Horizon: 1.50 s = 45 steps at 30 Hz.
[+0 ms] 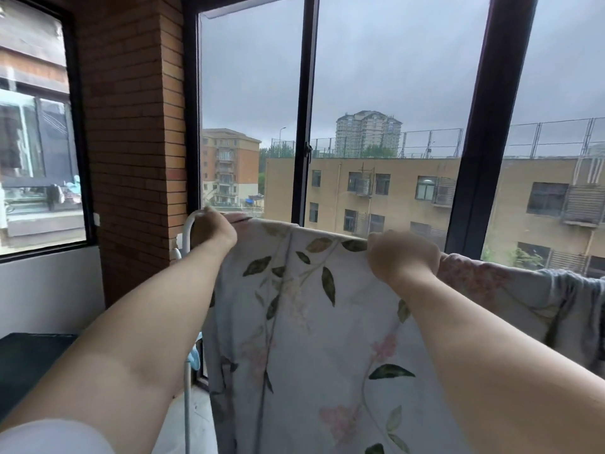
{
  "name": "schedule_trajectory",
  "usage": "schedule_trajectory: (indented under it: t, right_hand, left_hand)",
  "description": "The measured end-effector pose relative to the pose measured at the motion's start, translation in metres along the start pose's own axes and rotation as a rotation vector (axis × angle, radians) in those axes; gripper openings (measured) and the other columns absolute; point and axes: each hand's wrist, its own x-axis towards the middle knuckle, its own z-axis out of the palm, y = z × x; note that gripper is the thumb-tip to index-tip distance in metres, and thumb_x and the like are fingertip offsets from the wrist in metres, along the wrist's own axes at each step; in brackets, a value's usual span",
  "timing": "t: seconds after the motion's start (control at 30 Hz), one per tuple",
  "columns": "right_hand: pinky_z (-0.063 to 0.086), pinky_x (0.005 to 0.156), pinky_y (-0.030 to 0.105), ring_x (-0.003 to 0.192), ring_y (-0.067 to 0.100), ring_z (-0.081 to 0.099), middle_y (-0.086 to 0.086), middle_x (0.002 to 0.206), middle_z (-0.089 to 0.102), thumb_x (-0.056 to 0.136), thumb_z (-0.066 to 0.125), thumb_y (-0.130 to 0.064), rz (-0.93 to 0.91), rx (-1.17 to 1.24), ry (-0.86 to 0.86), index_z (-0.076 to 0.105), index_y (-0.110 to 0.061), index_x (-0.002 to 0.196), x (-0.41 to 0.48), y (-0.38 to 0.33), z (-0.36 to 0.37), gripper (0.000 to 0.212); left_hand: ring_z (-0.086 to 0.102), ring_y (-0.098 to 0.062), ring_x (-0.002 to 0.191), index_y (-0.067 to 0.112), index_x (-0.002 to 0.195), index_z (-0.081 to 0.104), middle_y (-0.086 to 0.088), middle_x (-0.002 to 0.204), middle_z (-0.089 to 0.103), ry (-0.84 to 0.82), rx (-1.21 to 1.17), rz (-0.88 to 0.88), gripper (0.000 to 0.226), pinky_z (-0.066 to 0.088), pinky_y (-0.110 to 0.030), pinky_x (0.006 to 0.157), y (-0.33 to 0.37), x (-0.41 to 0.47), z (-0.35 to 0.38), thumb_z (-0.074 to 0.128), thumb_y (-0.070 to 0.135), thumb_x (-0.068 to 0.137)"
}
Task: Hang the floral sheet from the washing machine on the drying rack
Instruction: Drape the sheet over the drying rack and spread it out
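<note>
Gripping floral sheet [311,322] atop drying rack [188,232], left hand [214,229] and right hand [402,257].

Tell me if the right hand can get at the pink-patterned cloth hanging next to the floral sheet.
Probably yes. The right hand grips the floral sheet by its top edge, and the pink-patterned cloth hangs just beside it with nothing between them. It would need to release the sheet first.
</note>
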Motion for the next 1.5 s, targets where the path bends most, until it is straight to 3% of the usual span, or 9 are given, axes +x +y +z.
schedule_trajectory:
  t: [0.27, 0.43, 0.6, 0.77, 0.93, 1.07, 1.3, 1.4, 1.5]
  right_hand:
    - [0.041, 0.089, 0.042, 0.104, 0.032, 0.058, 0.01, 0.118, 0.063, 0.091, 0.042, -0.023, 0.004, -0.117, -0.116, 0.061, -0.016, 0.119, 0.011, -0.03, -0.009, 0.034]
    - [0.039, 0.088, 0.044, 0.093, 0.028, 0.06, 0.011, 0.102, 0.066, 0.094, 0.04, -0.027, -0.067, -0.106, -0.045, 0.061, -0.015, 0.106, 0.021, -0.075, -0.009, 0.027]
    - [0.048, 0.077, 0.038, 0.079, 0.026, 0.057, 0.005, 0.086, 0.058, 0.091, 0.049, -0.022, -0.2, 0.144, -0.068, 0.049, -0.016, 0.081, 0.028, -0.125, 0.001, 0.012]
    - [0.046, 0.079, 0.038, 0.083, 0.028, 0.058, 0.006, 0.092, 0.058, 0.094, 0.044, -0.023, -0.215, 0.219, -0.145, 0.054, -0.017, 0.094, 0.041, -0.156, 0.012, 0.011]
    - [0.042, 0.073, 0.037, 0.079, 0.028, 0.055, 0.006, 0.091, 0.056, 0.093, 0.045, -0.023, -0.193, 0.28, -0.197, 0.054, -0.015, 0.095, 0.064, -0.18, 0.021, 0.012]
    - [0.04, 0.068, 0.035, 0.068, 0.022, 0.051, 0.003, 0.077, 0.054, 0.094, 0.046, -0.022, -0.175, 0.301, -0.238, 0.055, -0.014, 0.09, 0.082, -0.198, 0.027, 0.013]
    - [0.04, 0.059, 0.029, 0.068, 0.019, 0.054, 0.001, 0.077, 0.056, 0.094, 0.049, -0.028, -0.193, 0.316, -0.248, 0.055, -0.015, 0.084, 0.099, -0.239, 0.047, 0.018]
    - [0.037, 0.055, 0.027, 0.066, 0.02, 0.054, 0.002, 0.076, 0.057, 0.093, 0.05, -0.031, -0.192, 0.316, -0.218, 0.05, -0.016, 0.074, 0.102, -0.258, 0.054, 0.024]
    - [0.04, 0.055, 0.028, 0.066, 0.021, 0.055, 0.002, 0.076, 0.055, 0.095, 0.048, -0.034, -0.187, 0.329, -0.223, 0.049, -0.015, 0.074, 0.11, -0.306, 0.07, 0.029]
  left_hand:
    - [0.059, -0.035, 0.114, 0.002, 0.127, 0.058, -0.018, 0.127, 0.062, -0.21, -0.07, 0.055, 0.058, 0.045, -0.034, 0.091, -0.006, 0.009, 0.004, 0.048, 0.05, 0.097]
    - [0.059, -0.025, 0.09, 0.006, 0.114, 0.066, -0.007, 0.104, 0.064, -0.285, -0.075, 0.055, 0.047, 0.042, -0.027, 0.075, -0.016, 0.02, -0.007, 0.056, 0.047, 0.095]
    - [0.064, -0.009, 0.103, 0.017, 0.106, 0.074, 0.014, 0.105, 0.071, -0.559, -0.361, -0.102, 0.05, 0.048, -0.024, 0.091, -0.02, 0.047, -0.002, 0.064, 0.057, 0.079]
    - [0.063, -0.01, 0.068, 0.017, 0.076, 0.068, 0.007, 0.063, 0.068, -0.564, -0.538, -0.145, 0.026, 0.052, -0.024, 0.07, -0.005, 0.051, -0.013, 0.055, 0.025, 0.097]
    - [0.062, -0.013, 0.049, 0.006, 0.078, 0.07, -0.007, 0.072, 0.069, -0.463, -0.589, -0.146, 0.02, 0.051, -0.022, 0.046, 0.001, 0.077, -0.023, 0.056, 0.005, 0.092]
    - [0.058, -0.009, 0.034, 0.003, 0.074, 0.066, -0.003, 0.051, 0.066, -0.383, -0.589, -0.147, 0.019, 0.044, -0.019, 0.033, -0.002, 0.097, -0.03, 0.059, -0.004, 0.089]
    - [0.063, -0.012, 0.059, 0.011, 0.074, 0.069, -0.002, 0.07, 0.072, -0.371, -0.563, -0.141, 0.022, 0.047, -0.018, 0.043, -0.016, 0.14, -0.036, 0.059, -0.003, 0.087]
    - [0.061, -0.014, 0.056, 0.01, 0.069, 0.062, 0.003, 0.049, 0.065, -0.425, -0.525, -0.138, 0.027, 0.045, -0.017, 0.035, -0.019, 0.15, -0.04, 0.053, -0.008, 0.086]
    - [0.057, -0.019, 0.066, 0.009, 0.078, 0.065, -0.003, 0.071, 0.062, -0.491, -0.463, -0.136, 0.017, 0.045, -0.023, 0.041, -0.036, 0.186, -0.053, 0.059, -0.006, 0.084]
